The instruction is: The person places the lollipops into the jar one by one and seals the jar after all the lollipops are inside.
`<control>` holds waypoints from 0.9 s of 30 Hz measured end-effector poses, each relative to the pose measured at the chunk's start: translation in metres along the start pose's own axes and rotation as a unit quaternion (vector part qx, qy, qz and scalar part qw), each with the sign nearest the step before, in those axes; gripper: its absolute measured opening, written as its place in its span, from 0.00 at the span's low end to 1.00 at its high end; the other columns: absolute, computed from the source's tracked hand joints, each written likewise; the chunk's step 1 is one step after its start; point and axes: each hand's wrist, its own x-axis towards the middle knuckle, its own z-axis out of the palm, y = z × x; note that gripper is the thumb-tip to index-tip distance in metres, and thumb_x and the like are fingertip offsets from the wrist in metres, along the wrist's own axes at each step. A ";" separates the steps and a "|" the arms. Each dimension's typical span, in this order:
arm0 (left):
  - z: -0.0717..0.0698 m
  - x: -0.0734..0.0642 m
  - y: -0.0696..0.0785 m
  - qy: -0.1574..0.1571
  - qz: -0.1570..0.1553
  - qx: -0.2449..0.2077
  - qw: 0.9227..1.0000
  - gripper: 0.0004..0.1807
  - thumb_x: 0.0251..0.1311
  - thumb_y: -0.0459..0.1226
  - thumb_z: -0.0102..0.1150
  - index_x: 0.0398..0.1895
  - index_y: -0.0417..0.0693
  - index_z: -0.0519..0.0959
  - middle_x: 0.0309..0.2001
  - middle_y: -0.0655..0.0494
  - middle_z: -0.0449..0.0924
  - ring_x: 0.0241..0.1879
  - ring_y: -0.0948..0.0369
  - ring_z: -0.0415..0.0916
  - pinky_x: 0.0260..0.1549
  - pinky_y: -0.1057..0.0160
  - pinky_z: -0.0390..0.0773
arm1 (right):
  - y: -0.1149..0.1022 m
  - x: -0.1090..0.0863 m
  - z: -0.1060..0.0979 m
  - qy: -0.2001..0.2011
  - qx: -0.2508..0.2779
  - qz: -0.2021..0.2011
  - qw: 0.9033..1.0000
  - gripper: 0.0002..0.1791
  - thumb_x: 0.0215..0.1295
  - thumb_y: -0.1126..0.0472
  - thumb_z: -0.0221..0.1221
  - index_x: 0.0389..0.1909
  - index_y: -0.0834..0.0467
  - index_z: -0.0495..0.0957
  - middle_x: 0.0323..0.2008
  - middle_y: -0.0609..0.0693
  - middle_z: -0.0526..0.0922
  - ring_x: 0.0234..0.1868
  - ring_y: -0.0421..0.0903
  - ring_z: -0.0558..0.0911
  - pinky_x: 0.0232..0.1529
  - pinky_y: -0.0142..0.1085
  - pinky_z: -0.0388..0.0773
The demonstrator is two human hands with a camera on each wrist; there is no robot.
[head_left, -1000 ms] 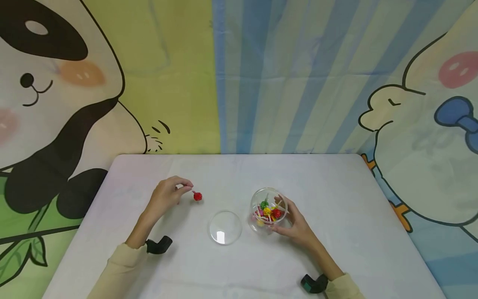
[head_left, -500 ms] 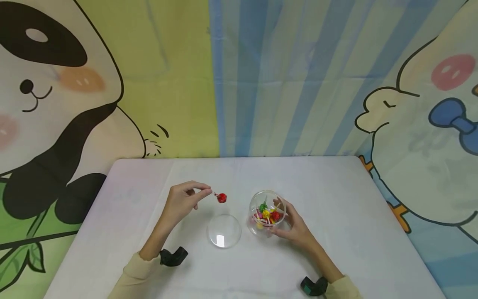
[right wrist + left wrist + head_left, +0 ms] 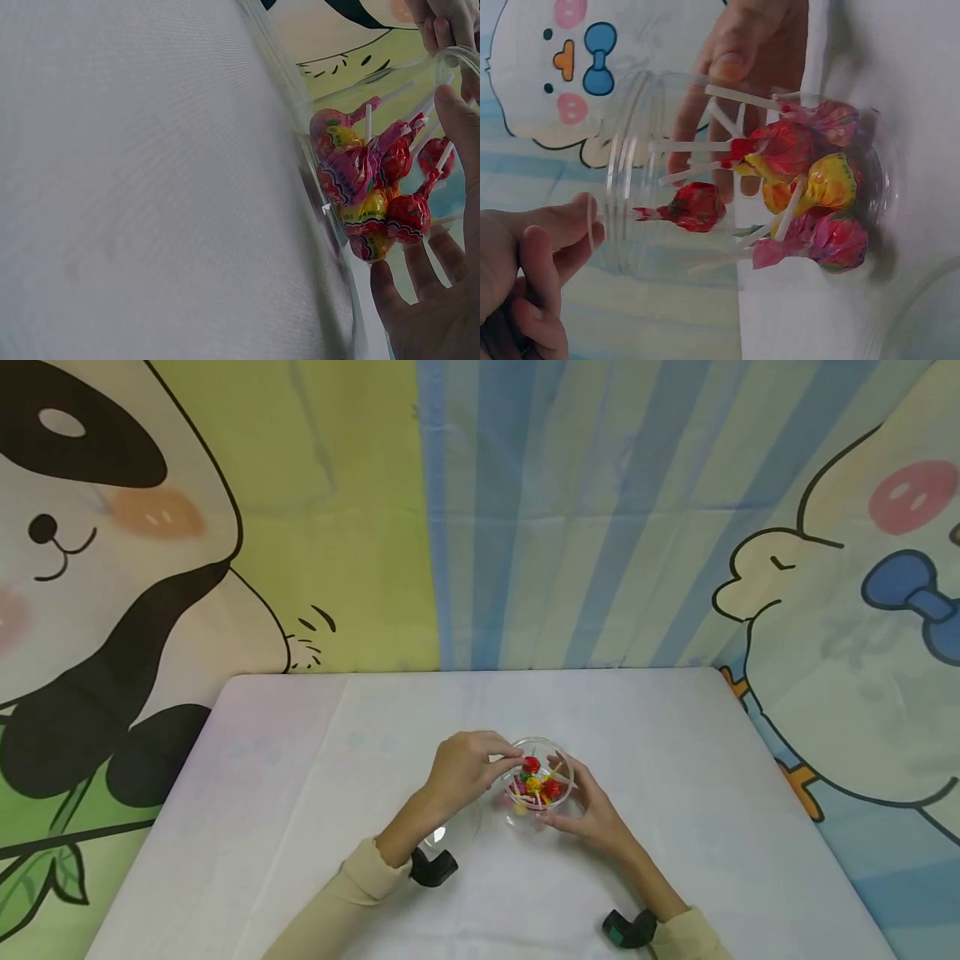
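My left hand [image 3: 467,772] pinches a red-wrapped lollipop [image 3: 531,765] by the stick end at the mouth of a clear round jar [image 3: 522,821]. In the left wrist view this lollipop [image 3: 697,207] hangs head first inside the jar, above the others. Several lollipops in red, yellow and pink wrappers [image 3: 832,184] lie at the jar's bottom, their white sticks pointing various ways. My right hand [image 3: 592,810] grips the jar around its right side, thumb toward the front. Seen from the right wrist, the fingers [image 3: 424,276] curve around the clear wall.
A clear round lid [image 3: 459,833] lies on the white table [image 3: 360,893], partly hidden under my left forearm. Behind the table hangs a cartoon-printed cloth [image 3: 525,518]. Black wrist cameras [image 3: 433,868] sit at both cuffs.
My left hand has carried the red lollipop rightward, from the left part of the table past the lid and into the jar's mouth. My right hand and the jar have stayed put.
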 end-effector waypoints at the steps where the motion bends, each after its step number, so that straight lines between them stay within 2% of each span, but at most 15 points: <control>1: 0.004 0.001 0.002 -0.018 0.000 0.018 1.000 0.06 0.52 0.42 0.70 0.33 0.54 0.89 0.30 0.62 0.88 0.26 0.67 0.81 0.21 0.75 0.71 | 0.004 0.000 0.000 0.001 -0.004 0.000 1.000 0.47 0.52 0.69 0.69 0.71 0.65 0.54 0.68 0.67 0.66 0.68 0.64 0.65 0.61 0.61 0.66; 4: 0.011 0.005 0.006 -0.063 -0.010 0.051 0.997 0.07 0.53 0.43 0.70 0.34 0.55 0.89 0.30 0.62 0.88 0.25 0.66 0.79 0.17 0.74 0.66 | 0.018 0.000 0.002 0.003 -0.006 -0.001 1.000 0.48 0.52 0.67 0.70 0.72 0.62 0.54 0.69 0.62 0.66 0.69 0.56 0.66 0.62 0.59 0.67; 7: 0.011 0.008 0.009 -0.085 -0.020 0.063 0.994 0.06 0.54 0.43 0.69 0.34 0.55 0.89 0.31 0.62 0.88 0.24 0.65 0.77 0.16 0.73 0.63 | 0.011 0.000 0.001 0.001 -0.008 0.002 1.000 0.48 0.52 0.66 0.70 0.72 0.61 0.54 0.69 0.63 0.66 0.69 0.57 0.67 0.62 0.58 0.67; 12: 0.009 0.009 0.012 -0.101 -0.026 0.068 0.992 0.07 0.55 0.43 0.69 0.35 0.55 0.89 0.33 0.62 0.88 0.26 0.64 0.79 0.16 0.73 0.63 | -0.007 0.001 -0.001 0.000 -0.006 0.007 1.000 0.47 0.52 0.68 0.70 0.71 0.63 0.55 0.67 0.69 0.65 0.68 0.66 0.65 0.61 0.62 0.66; 20: 0.009 0.010 0.012 -0.123 -0.031 0.085 0.988 0.05 0.55 0.43 0.69 0.34 0.57 0.89 0.35 0.63 0.88 0.29 0.64 0.81 0.17 0.73 0.64 | -0.006 0.000 -0.001 0.000 0.001 0.008 1.000 0.47 0.52 0.68 0.70 0.71 0.67 0.55 0.67 0.69 0.65 0.68 0.68 0.65 0.61 0.63 0.65; 24: 0.008 0.011 0.014 -0.141 -0.041 0.090 0.985 0.04 0.56 0.42 0.68 0.33 0.58 0.90 0.34 0.63 0.88 0.26 0.66 0.77 0.16 0.73 0.64 | -0.008 0.000 -0.001 0.002 0.000 0.010 1.000 0.47 0.51 0.68 0.70 0.70 0.67 0.55 0.67 0.69 0.66 0.68 0.66 0.65 0.61 0.62 0.66; 27: 0.006 0.010 0.014 -0.154 -0.051 0.073 0.984 0.05 0.57 0.43 0.67 0.33 0.57 0.89 0.34 0.63 0.88 0.25 0.67 0.75 0.16 0.72 0.65 | -0.009 0.000 0.000 0.005 -0.003 0.011 1.000 0.48 0.51 0.68 0.70 0.71 0.67 0.55 0.67 0.68 0.66 0.68 0.63 0.65 0.61 0.60 0.67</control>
